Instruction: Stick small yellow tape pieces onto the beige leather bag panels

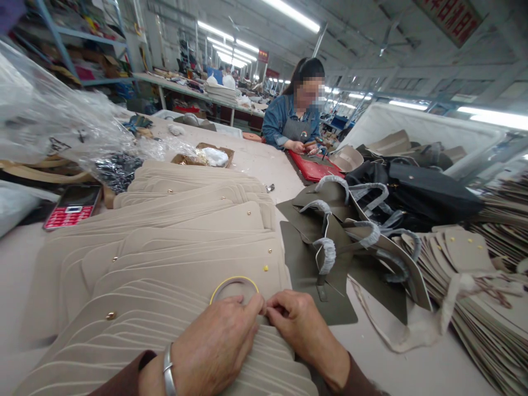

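Note:
My left hand (pixel 214 341) and my right hand (pixel 303 327) meet fingertip to fingertip over a fanned stack of beige leather flaps (pixel 173 258) with small brass studs. Both hands are closed in a pinch on something small at the edge of a flap, too small to name. A thin roll of yellow-edged tape (pixel 234 287) lies on the stack just beyond my left fingers. A silver bangle (pixel 168 369) sits on my left wrist.
Olive bag panels with wrapped handles (pixel 330 242) lie to the right, with black bags (pixel 416 192) and more beige stacks (pixel 466 258) beyond. A red phone (pixel 72 206) and clear plastic bags (pixel 53 121) are at left. A person in a denim jacket (pixel 295 118) works across the table.

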The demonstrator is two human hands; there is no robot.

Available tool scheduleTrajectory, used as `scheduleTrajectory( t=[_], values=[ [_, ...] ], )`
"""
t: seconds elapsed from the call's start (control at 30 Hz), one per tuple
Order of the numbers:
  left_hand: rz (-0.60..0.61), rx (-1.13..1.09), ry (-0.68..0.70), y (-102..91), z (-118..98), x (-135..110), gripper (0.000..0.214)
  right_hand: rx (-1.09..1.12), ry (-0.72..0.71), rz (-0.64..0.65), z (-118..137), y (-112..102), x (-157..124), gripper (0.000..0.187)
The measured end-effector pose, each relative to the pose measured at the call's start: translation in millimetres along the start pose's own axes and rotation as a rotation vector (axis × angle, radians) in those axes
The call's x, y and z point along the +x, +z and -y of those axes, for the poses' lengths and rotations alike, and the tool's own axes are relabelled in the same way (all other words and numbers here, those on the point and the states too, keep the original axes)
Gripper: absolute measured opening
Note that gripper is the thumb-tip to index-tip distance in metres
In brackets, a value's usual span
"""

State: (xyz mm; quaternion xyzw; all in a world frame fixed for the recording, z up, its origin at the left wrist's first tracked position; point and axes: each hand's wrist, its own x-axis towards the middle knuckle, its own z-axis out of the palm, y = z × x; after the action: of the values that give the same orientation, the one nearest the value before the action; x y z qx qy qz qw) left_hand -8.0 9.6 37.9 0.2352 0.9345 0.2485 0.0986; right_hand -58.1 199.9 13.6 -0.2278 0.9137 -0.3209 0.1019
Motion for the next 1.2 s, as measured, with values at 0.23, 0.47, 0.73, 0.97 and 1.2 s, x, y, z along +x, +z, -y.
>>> scheduleTrajectory(
  t=[0.23, 0.47, 0.73, 0.97, 1.2],
  values=[
    [-0.075, -0.024, 0.025, 6.3, 5.2, 3.0, 0.026, 0.039, 0.104, -0.124, 0.4, 8.3, -4.6, 0.011],
    [-0.473, 0.000, 0.231, -2.0, 20.6, 1.8, 0.028, 0.252, 0.062, 0.084, 2.2, -17.0, -2.9, 0.025],
    [-0.409, 0.056, 0.210, -10.1, 12.6, -0.9, 0.052, 0.391, -0.345, -0.221, 25.3, -20.5, -0.8, 0.013],
    [-0.430, 0.091, 0.233, -4.7, 13.3, 2.1, 0.046, 0.147, -0.522, -0.367, 26.1, -2.5, 4.8, 0.015],
    [-0.457, 0.091, 0.136, 1.4, 13.6, 8.0, 0.017, -0.039, -0.613, -0.543, 15.5, 7.3, 10.1, 0.019]
  ],
)
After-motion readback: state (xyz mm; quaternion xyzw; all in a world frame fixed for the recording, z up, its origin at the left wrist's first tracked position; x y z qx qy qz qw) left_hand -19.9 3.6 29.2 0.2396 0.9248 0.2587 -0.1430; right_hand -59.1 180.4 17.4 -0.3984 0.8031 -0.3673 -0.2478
